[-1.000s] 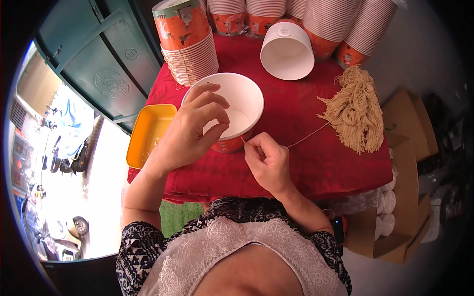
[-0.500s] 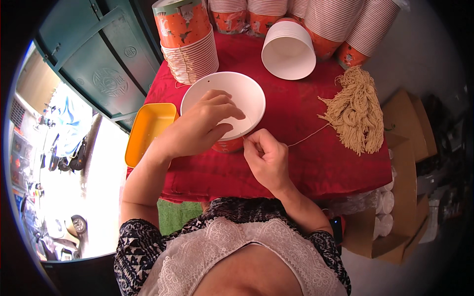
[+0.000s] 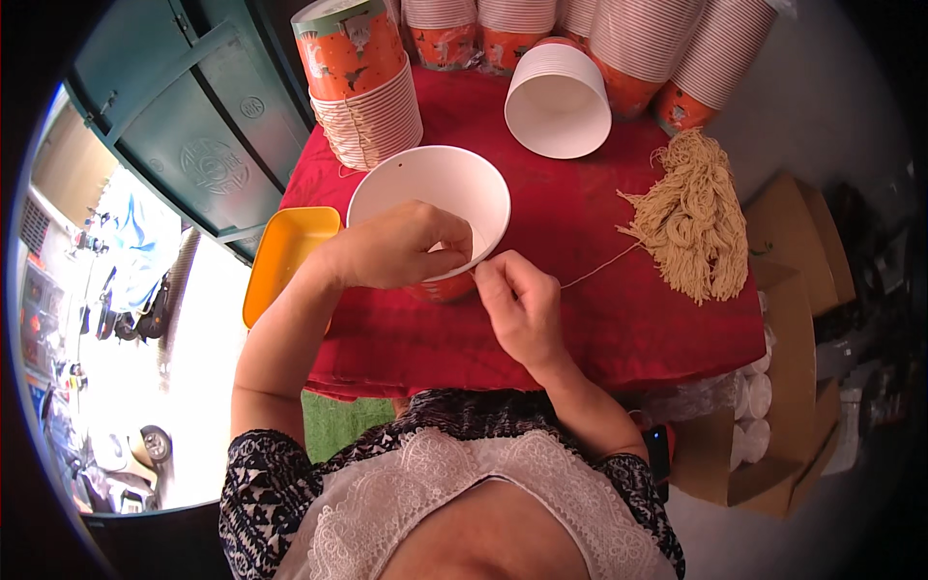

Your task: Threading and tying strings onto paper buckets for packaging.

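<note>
A paper bucket [image 3: 435,174], white inside and orange outside, stands on the red cloth in front of me, with a small dark hole near its far rim. My left hand [image 3: 401,246] reaches over its near rim, fingers closed in a pinch just inside the wall; what they grip is hidden. Against the outside of that rim, at the near right, my right hand [image 3: 527,304] pinches a thin beige string [image 3: 601,266]. The string runs from behind this hand to a thick bundle of beige strings [image 3: 688,222] on the right.
A stack of orange and white paper buckets [image 3: 367,121], with strings hanging on its side, stands behind left. A yellow tray [image 3: 290,246] is at the left edge. One tipped bucket [image 3: 558,111] and several wrapped stacks [image 3: 638,48] line the back. Cardboard boxes [image 3: 793,387] stand right of the table.
My left hand's fingers, spread over the bucket before, have closed into a pinch down inside the near rim. The right hand keeps its pinch at the rim's outside.
</note>
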Tool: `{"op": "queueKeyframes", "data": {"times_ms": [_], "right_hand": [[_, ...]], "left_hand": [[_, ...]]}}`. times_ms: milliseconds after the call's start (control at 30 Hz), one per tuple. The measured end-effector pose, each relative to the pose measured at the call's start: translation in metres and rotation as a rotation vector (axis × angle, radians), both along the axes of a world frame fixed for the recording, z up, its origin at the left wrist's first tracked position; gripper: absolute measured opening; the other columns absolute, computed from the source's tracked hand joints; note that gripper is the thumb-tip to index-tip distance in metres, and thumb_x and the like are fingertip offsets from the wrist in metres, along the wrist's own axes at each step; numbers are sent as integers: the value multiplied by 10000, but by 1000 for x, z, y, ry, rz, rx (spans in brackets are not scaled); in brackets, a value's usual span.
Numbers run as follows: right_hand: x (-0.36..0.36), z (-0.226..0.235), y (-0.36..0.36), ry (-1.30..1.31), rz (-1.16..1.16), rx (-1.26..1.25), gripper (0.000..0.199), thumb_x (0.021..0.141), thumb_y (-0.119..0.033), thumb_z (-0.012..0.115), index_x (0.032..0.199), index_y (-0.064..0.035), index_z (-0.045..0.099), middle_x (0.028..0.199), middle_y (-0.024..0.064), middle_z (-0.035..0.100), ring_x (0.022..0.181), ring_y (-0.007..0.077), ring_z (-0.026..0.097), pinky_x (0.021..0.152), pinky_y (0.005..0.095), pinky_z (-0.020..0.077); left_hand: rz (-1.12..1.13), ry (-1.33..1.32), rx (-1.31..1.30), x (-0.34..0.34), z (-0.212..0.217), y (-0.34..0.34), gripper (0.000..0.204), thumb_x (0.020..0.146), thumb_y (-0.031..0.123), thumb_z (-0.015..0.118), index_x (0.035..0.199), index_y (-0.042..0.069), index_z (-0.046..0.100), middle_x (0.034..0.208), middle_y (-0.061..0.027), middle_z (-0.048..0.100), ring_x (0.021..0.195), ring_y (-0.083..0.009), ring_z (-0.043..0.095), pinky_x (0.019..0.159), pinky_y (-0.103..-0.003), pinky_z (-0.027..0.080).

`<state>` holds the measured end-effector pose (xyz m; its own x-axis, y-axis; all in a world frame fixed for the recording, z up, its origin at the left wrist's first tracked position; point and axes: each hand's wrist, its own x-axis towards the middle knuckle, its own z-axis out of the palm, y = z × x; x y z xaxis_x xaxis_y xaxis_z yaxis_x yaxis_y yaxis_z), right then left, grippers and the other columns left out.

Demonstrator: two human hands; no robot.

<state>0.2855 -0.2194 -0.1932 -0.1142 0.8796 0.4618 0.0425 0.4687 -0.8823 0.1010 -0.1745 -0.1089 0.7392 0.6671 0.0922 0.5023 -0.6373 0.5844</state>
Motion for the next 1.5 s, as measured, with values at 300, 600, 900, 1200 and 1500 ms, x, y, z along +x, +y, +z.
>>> {"op": "queueKeyframes", "data": {"times_ms": [300, 600, 900, 1200, 1500], "right_hand": [[14, 6, 21, 214, 156, -367, 334, 896, -131, 580, 622, 58, 612, 525, 18, 556, 511, 52, 479, 464, 263, 368], [43, 22, 47, 194, 124, -464, 299, 904, -153, 584, 640, -13, 600, 536, -52, 467, 426, 4, 336, 389, 198, 214], [68, 18, 67, -39, 138, -398, 285, 941, -207, 591, 714, -38, 623, 603, -56, 509, 494, 10, 384, 432, 202, 269], [67, 9, 52, 16, 248, -253, 208, 953, -183, 636, 806, -36, 643, 718, -65, 555, 645, 11, 441, 553, 197, 344], [61, 12, 46, 150, 301, -313, 153, 946, -155, 633, 882, -25, 683, 679, -75, 526, 585, -2, 403, 509, 184, 300]], "left_hand": [[32, 25, 156, 18, 0, -8, 130, 841, 113, 609, 848, 3, 677, 751, -162, 659, 704, -294, 636, 659, -375, 486], [192, -17, 123, 45, -6, 9, 159, 826, 127, 608, 830, -19, 670, 764, -190, 679, 715, -340, 659, 657, -426, 499], [357, -91, 54, 67, -6, 14, 207, 815, 153, 600, 784, -45, 648, 713, -207, 650, 634, -295, 628, 624, -408, 481], [350, -501, -230, 72, -14, 8, 159, 814, 103, 632, 739, -36, 654, 657, -38, 641, 614, -92, 544, 575, -291, 451], [345, -660, -363, 74, -13, 12, 175, 880, 102, 623, 753, -15, 657, 659, -21, 629, 611, -63, 541, 561, -234, 429]]}}
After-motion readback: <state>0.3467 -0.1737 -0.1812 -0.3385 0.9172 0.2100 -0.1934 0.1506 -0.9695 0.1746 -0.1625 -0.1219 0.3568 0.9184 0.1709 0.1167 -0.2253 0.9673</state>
